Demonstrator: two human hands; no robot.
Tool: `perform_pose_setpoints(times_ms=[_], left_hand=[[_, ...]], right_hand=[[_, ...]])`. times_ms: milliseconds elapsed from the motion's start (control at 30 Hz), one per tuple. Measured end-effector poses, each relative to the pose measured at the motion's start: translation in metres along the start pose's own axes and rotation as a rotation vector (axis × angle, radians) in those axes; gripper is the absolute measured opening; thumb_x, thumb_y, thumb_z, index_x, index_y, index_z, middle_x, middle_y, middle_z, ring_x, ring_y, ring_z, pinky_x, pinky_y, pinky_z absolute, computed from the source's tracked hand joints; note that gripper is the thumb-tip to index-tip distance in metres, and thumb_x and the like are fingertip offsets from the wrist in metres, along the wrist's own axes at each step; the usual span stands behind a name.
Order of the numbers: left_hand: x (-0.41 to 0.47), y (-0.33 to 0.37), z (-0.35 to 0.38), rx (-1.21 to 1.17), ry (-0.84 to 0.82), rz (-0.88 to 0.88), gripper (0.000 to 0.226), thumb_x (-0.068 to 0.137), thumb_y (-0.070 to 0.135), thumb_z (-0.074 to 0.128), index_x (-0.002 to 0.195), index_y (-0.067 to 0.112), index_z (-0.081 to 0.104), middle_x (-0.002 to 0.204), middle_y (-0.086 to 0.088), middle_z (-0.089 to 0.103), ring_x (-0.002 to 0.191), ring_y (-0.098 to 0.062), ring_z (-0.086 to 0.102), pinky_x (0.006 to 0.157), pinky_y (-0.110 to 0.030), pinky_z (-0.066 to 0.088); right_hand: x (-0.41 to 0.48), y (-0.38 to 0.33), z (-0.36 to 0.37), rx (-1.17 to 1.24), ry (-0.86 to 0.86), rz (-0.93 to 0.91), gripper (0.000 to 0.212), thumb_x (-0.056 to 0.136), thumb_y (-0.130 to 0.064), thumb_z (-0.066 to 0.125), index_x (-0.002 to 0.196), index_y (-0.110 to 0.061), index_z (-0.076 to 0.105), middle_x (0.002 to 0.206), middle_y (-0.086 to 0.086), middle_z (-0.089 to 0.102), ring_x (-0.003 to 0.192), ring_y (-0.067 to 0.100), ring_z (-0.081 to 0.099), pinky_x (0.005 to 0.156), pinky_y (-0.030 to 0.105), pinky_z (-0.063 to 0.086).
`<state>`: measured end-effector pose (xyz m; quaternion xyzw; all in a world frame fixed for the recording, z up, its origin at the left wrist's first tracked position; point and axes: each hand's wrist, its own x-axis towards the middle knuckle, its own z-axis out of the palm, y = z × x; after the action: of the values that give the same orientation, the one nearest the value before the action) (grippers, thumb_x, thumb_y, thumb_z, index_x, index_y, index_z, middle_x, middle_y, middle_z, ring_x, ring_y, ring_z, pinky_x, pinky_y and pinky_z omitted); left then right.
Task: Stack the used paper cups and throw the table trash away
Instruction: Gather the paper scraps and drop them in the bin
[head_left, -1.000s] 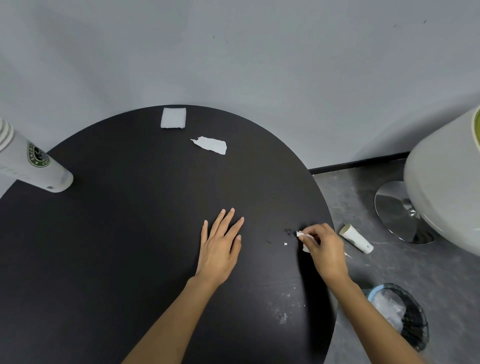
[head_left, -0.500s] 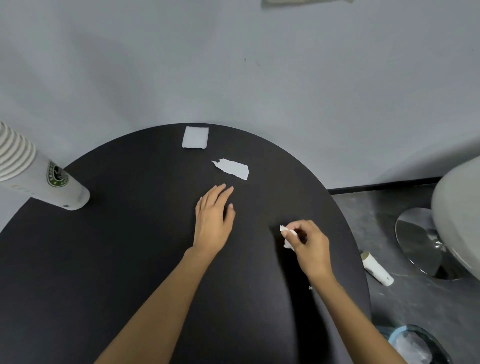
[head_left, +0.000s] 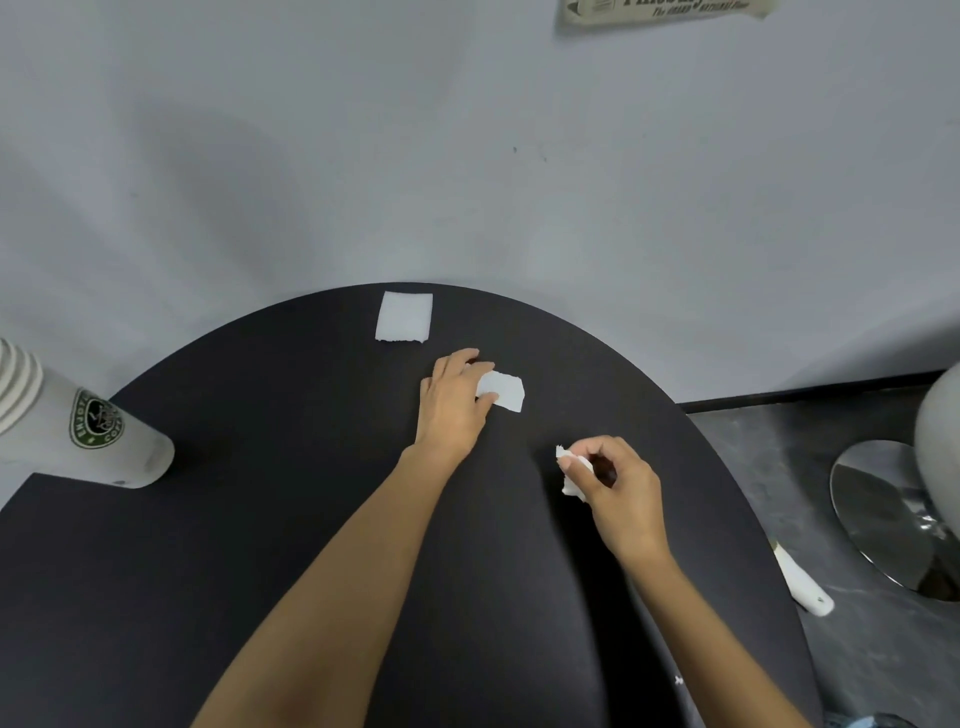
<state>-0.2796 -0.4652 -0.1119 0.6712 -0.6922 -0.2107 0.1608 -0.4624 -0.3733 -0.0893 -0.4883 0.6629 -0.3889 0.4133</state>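
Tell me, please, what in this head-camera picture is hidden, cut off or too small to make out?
- Stacked paper cups: the left frame edge cuts off their rims, so the count is unclear.
- Crumpled paper scrap: the right hand closes around most of it.
- Torn paper piece: the left hand covers its near end.
- Wall sign: cropped by the top edge, lettering unreadable.
- White tube on the floor: the table edge hides part.

The bench (head_left: 234, 571) had a smooth, matt black top. The torn scraps (head_left: 501, 392) and the square piece (head_left: 404, 317) were thin white paper with ragged edges. The stacked cups (head_left: 78, 436) were matt white paper, ribbed at the rims. The chair base (head_left: 883, 514) was polished, mirror-bright metal; the floor (head_left: 779, 452) looked mottled grey.
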Motion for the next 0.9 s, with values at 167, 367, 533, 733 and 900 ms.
perform_pose_setpoints(times_ms=[167, 367, 533, 733, 900], left_hand=[[0.001, 0.001, -0.001, -0.155, -0.020, -0.048, 0.046, 0.093, 0.010, 0.063, 0.138, 0.014, 0.052, 0.126, -0.008, 0.051, 0.114, -0.023, 0.049, 0.103, -0.033, 0.041], [-0.010, -0.002, -0.010, -0.310, 0.047, -0.114, 0.040, 0.090, 0.004, 0.065, 0.128, 0.010, 0.057, 0.120, -0.005, 0.062, 0.091, -0.017, 0.058, 0.089, -0.024, 0.046], [-0.027, -0.005, -0.019, -0.474, 0.127, -0.145, 0.022, 0.088, 0.005, 0.068, 0.110, 0.005, 0.065, 0.100, -0.002, 0.068, 0.090, -0.015, 0.063, 0.080, -0.018, 0.051], [-0.057, 0.006, -0.035, -0.636, 0.079, -0.188, 0.009, 0.091, 0.010, 0.064, 0.095, 0.004, 0.068, 0.090, -0.006, 0.071, 0.087, -0.021, 0.067, 0.079, -0.029, 0.054], [-0.085, 0.013, -0.046, -0.689, 0.035, -0.168, 0.010, 0.091, 0.010, 0.063, 0.093, 0.009, 0.073, 0.089, -0.001, 0.072, 0.087, -0.016, 0.069, 0.085, -0.038, 0.056]], right_hand=[[0.006, 0.001, 0.003, 0.038, 0.004, 0.019, 0.017, 0.082, -0.021, 0.072, 0.069, -0.027, 0.063, 0.081, -0.005, 0.062, 0.076, 0.020, 0.063, 0.074, 0.041, 0.055], [0.005, -0.001, 0.008, 0.068, -0.012, 0.037, 0.014, 0.083, -0.020, 0.071, 0.071, -0.022, 0.064, 0.079, 0.000, 0.063, 0.068, 0.015, 0.061, 0.069, 0.035, 0.052], [0.008, -0.006, 0.012, 0.105, -0.024, 0.046, 0.014, 0.083, -0.017, 0.071, 0.073, -0.024, 0.065, 0.077, 0.004, 0.066, 0.070, 0.019, 0.060, 0.065, 0.031, 0.049], [0.005, -0.032, 0.026, 0.130, -0.037, -0.016, 0.011, 0.083, -0.016, 0.071, 0.076, -0.023, 0.066, 0.081, -0.001, 0.066, 0.076, 0.021, 0.063, 0.068, 0.032, 0.051], [-0.010, -0.049, 0.031, 0.167, -0.079, -0.067, 0.006, 0.084, -0.016, 0.070, 0.079, -0.018, 0.067, 0.080, 0.004, 0.065, 0.072, 0.019, 0.062, 0.064, 0.032, 0.053]])
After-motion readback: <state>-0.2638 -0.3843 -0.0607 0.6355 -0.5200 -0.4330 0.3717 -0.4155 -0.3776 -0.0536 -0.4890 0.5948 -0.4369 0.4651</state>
